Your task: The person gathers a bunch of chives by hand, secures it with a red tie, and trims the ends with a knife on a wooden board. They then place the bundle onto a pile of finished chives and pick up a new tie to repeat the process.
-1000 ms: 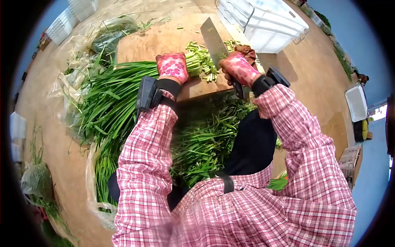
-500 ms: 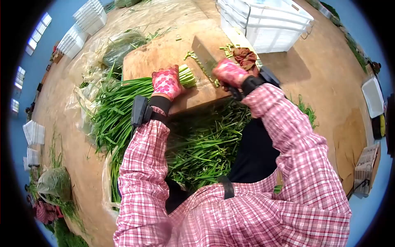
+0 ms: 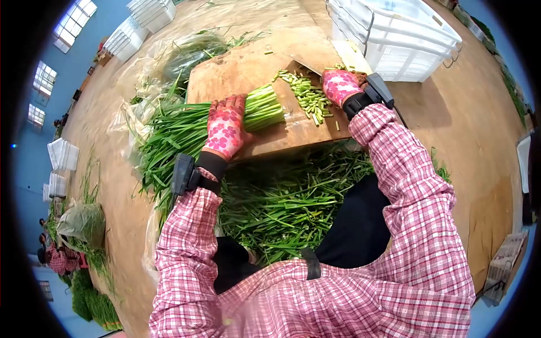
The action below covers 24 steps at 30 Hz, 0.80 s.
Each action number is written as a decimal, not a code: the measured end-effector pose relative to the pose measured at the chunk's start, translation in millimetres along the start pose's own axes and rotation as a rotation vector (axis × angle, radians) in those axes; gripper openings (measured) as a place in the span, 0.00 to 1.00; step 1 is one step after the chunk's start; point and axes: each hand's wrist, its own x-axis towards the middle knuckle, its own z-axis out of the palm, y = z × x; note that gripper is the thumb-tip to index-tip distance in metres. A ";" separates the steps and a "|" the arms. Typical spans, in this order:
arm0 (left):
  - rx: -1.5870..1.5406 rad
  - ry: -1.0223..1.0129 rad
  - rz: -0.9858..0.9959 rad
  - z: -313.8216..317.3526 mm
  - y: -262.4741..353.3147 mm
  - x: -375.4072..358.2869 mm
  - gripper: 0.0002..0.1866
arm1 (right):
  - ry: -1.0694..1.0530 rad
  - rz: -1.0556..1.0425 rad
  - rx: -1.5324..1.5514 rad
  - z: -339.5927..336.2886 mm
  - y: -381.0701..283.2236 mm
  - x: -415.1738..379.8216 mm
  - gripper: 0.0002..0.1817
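Note:
My left hand (image 3: 225, 125), in a pink flowered glove with bare fingers, presses over a bundle of long green leafy stalks (image 3: 264, 107) on the wooden board (image 3: 225, 73). The pale cut ends point right and the leaves hang off the board's left side. My right hand (image 3: 341, 87), gloved alike, is closed around a cleaver near the board's right edge. Its blade (image 3: 306, 64) shows as a thin strip pointing up and left; the handle is mostly hidden. Short cut stalk pieces (image 3: 310, 97) lie between the bundle and my right hand.
Stacked white crates (image 3: 394, 39) stand beyond the board at right. A heap of loose green leaves (image 3: 282, 208) lies below the board, between my legs. Clear plastic bags (image 3: 194, 53) lie at left. A person's checked sleeve (image 3: 62, 259) shows far left.
The cleaver has turned and moved right with my right hand, away from the bundle. Cut pieces now lie in a wider pile. My left fingers are stretched farther across the bundle.

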 end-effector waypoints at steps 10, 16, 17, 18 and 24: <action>0.007 0.165 0.123 7.6 0.3 -31.5 0.40 | -0.051 -0.115 0.082 -37.0 -29.7 -27.3 0.13; -0.056 0.193 0.130 9.2 -2.2 -30.7 0.41 | -0.126 -0.155 0.645 -34.1 -73.7 -3.9 0.13; -0.060 0.192 0.130 8.3 -2.0 -29.2 0.41 | -0.101 -0.181 0.721 -8.2 -66.7 10.8 0.14; -0.076 0.151 0.123 5.7 -2.1 -27.2 0.41 | -0.098 -0.111 0.625 -10.3 -65.9 11.1 0.15; -0.359 0.061 0.072 -28.2 -33.8 0.3 0.35 | 0.153 -0.050 0.427 -3.2 -39.4 14.4 0.16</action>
